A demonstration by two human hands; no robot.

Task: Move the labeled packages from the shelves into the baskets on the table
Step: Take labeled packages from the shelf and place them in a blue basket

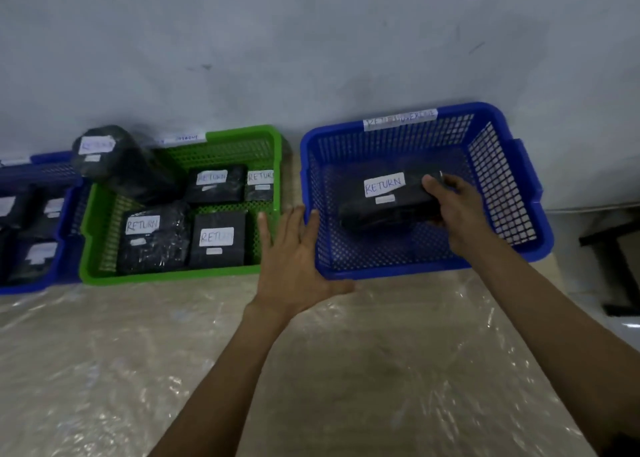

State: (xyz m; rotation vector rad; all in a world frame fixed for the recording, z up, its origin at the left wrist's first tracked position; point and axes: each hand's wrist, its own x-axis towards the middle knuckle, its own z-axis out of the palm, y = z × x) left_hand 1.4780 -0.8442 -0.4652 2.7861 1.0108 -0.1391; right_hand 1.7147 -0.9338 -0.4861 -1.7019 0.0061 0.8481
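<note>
I'm watching from my remote seat, starting at the far left. A blue basket [38, 285] is cut off by the frame edge. Inside it are dark packages [34, 255] with white labels, their writing too blurred for me to read.

Just beside it sits a green basket [173, 275]. It holds four black parcels [216, 236] marked RETURN, laid face up. A bulkier wrapped bundle [104, 158] is propped at its far left corner and rises above the rim. A white strip [183, 138] is stuck on the green basket's back rim.

Next comes the left hand [294, 259], flat, with fingers straight and spread and nothing in it. Its fingertips lie at the near left corner of the second blue basket [398, 270]. I cannot tell whether it actually touches the rim.

Inside that basket, roughly in the middle, is the black package [377, 207], with a handwritten RETURN label [384, 183] facing up. The right hand [453, 207] grips its right end, thumb on top and fingers curled under — whether the package rests on the mesh floor I cannot tell. A taped tag [400, 119] on this basket's back rim is unreadable.

All three baskets stand against a grey wall [311, 41] on a table [311, 370] covered in clear plastic sheeting.
</note>
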